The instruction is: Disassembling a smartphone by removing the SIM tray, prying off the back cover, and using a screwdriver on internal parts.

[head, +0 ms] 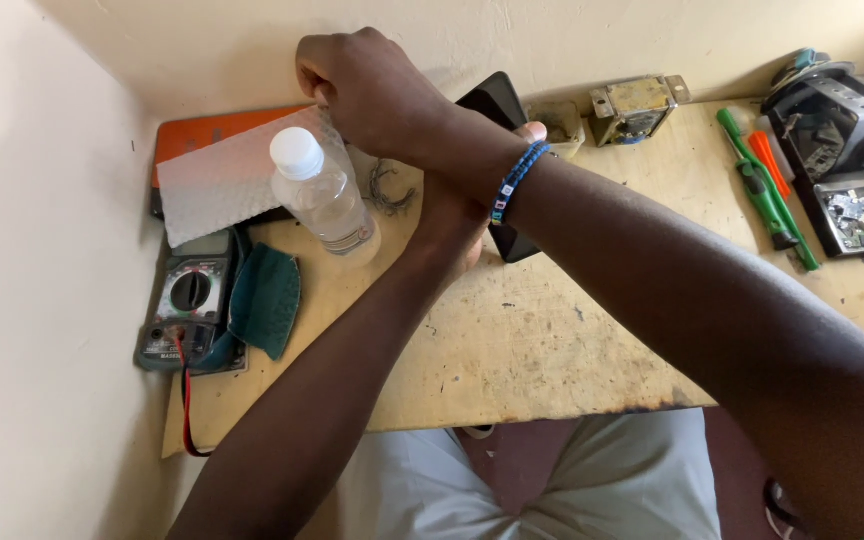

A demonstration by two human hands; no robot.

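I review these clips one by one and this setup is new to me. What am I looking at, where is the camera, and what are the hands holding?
There is no machine: one camera on a person's head looks down at their two bare hands, arms crossed over a worn wooden table. The right hand pinches a white bubble-wrap sheet. The left hand, mostly hidden beneath, holds a black phone. Nearby lie a clear bottle, a multimeter, a green cloth and green screwdrivers.
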